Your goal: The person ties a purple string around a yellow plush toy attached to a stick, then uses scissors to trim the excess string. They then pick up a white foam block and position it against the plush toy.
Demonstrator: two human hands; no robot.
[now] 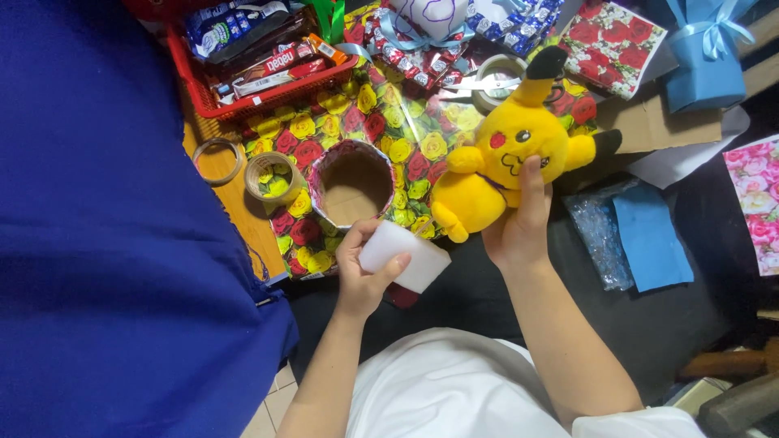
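Gripping the white foam block (pixel 403 255) in my left hand (pixel 365 276) and the yellow plush toy (pixel 503 158) in my right hand (pixel 515 223) mid-frame, I should keep both steady beside the open round box (pixel 350 185).

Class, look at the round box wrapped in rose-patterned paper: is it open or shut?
Open. The round box has no lid on; its bare brown cardboard inside shows from above.
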